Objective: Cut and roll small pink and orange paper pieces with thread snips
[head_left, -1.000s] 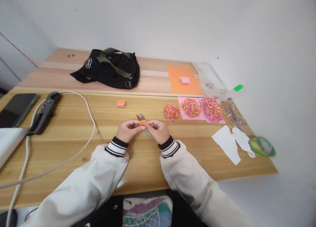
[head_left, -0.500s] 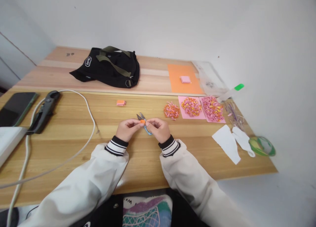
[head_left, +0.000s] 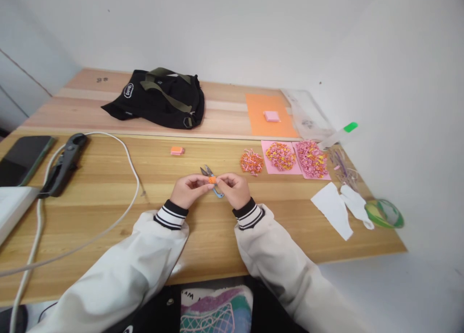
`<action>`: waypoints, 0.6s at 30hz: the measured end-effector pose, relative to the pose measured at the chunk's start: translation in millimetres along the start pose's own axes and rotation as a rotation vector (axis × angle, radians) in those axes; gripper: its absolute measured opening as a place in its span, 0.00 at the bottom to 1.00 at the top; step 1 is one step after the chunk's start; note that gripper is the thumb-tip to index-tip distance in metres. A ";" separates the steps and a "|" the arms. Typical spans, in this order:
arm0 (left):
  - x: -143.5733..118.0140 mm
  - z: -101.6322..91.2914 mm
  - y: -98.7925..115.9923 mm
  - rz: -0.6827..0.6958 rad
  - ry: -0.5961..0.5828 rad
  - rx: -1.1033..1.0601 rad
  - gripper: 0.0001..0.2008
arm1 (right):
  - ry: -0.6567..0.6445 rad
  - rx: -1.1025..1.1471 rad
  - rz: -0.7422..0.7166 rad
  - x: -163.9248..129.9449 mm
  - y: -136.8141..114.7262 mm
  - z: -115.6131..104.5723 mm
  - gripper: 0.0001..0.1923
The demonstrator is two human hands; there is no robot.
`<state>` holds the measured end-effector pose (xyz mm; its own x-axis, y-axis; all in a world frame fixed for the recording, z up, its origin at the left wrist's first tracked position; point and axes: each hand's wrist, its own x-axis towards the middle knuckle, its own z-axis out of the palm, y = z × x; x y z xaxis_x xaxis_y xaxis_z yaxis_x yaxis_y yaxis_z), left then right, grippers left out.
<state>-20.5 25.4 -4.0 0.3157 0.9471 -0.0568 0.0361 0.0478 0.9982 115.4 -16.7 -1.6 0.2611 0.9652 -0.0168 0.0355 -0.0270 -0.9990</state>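
Note:
My left hand and my right hand meet at the middle of the wooden table, and together they pinch a small orange paper piece between their fingertips. Small blue-handled snips lie on the table just behind and under my fingers. To the right are heaps of tiny folded paper pieces: an orange heap on the bare wood, a mixed heap on pink paper and a pink heap.
A black bag lies at the back, an orange sheet with a pink pad to its right. A phone, black pliers and a white cable lie on the left. White paper scraps and a green tape roll lie on the right.
The orange piece has shifted slightly between my fingertips; my hands stay in the same place.

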 end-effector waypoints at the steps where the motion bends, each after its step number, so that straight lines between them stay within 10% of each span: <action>1: 0.0 0.0 0.7 -0.001 -0.004 -0.004 0.17 | 0.005 -0.015 -0.003 -0.1 -0.1 -0.1 0.09; 18: -0.4 1.4 3.7 -0.066 0.018 -0.036 0.18 | -0.035 -0.025 -0.001 0.0 5.9 -0.4 0.11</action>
<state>-19.1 24.8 -0.3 0.2969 0.9470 -0.1226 0.0219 0.1216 0.9923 116.0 -17.0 -7.5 0.2276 0.9736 -0.0175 0.0604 -0.0321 -0.9977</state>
